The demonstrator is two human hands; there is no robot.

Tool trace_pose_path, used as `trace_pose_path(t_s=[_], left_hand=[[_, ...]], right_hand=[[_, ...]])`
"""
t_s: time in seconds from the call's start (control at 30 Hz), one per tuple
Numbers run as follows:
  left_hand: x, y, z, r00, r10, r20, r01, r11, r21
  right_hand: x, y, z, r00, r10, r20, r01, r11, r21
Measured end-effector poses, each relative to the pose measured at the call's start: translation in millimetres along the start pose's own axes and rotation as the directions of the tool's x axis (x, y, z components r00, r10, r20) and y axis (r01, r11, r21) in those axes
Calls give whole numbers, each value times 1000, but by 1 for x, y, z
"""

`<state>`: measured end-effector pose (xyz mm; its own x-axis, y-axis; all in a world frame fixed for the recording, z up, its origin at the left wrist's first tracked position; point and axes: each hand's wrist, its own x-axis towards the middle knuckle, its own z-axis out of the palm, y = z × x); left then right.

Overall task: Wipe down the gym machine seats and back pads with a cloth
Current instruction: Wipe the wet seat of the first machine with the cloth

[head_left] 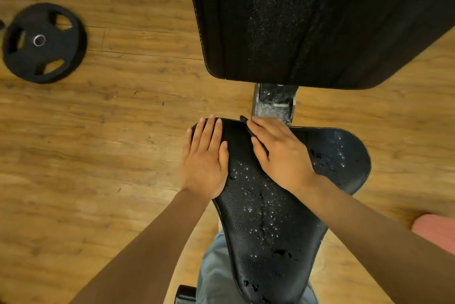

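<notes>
Overhead view of a gym bench on a wood floor (123,156). The seat (270,217), black textured vinyl, runs from the lower centre of the frame up to a metal bracket (273,104); beyond the bracket lies the back pad (307,20). Droplets bead over the seat's centre and right lobe, and a fine wet speckle covers the back pad.

The left hand (205,156) lies flat on the seat's upper left edge, fingers (209,131) straight and together, holding nothing. The right hand (280,153) lies flat near the seat's top centre, fingers extended. A thin dark strip (251,131) shows along its fingertip side. This may be the edge of a dark cloth pressed beneath the palm, but that cannot be confirmed against the black seat.

Handling, as a judgement: the upholstery is probably padded, yielding under pressure, and slippery where wet. Cracks along the centre seam and flaking patches near the lower end suggest worn vinyl that could snag or peel. A cloth is soft and light, and it is best worked under a flat palm, not pinched.

A weight plate (44,43) lies on the floor, well apart to the left. A pink object (435,232) sits at the right edge.
</notes>
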<state>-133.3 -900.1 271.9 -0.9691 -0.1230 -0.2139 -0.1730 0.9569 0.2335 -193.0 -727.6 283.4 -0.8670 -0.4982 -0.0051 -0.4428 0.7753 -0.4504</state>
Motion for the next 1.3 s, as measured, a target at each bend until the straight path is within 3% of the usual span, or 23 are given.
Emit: trace_pose_path(t_s=[0.2, 0.33, 0.4, 0.53, 0.67, 0.77, 0.83, 0.97, 1.03, 1.13, 1.3], left_hand=[[0, 0, 0, 1000, -8, -7, 7, 1000, -5], [-1, 0, -3, 1000, -7, 12, 7, 1000, -18], [0, 1, -4, 999, -7, 32, 7, 1000, -20], [0, 0, -6, 999, 2, 44, -1, 1000, -29], [0, 0, -5, 1000, 4, 14, -3, 999, -51], [0, 0, -4, 1000, 3, 5, -3, 998, -59], [0, 0, -4, 1000, 2, 2, -2, 998, -58], [1, 1, -6, 1000, -2, 21, 3, 999, -34], [2, 1, -6, 1000, 2, 31, -1, 1000, -27], [2, 0, -6, 999, -2, 40, 3, 1000, -29], [1, 0, -5, 999, -8, 39, 10, 998, -63]], right_hand=[[-2, -1, -1, 1000, -5, 6, 6, 996, -86], [51, -8, 10, 966, 214, 145, -205, 976, -76], [57, -8, 15, 956, 252, 148, -241, 966, -88], [11, -5, 1, 995, 89, -35, -90, 995, -48], [-32, 6, -5, 998, 51, -35, -52, 998, -34], [-14, 7, -2, 998, 49, -35, -52, 996, -74], [17, 3, -3, 987, 158, -6, -158, 982, -100], [65, 8, 4, 890, 403, 214, -391, 915, -98], [55, 8, 0, 915, 355, 193, -349, 935, -69], [5, 8, -8, 982, 186, 36, -185, 982, -20], [-36, 14, -12, 992, 122, 9, -122, 992, -24]])
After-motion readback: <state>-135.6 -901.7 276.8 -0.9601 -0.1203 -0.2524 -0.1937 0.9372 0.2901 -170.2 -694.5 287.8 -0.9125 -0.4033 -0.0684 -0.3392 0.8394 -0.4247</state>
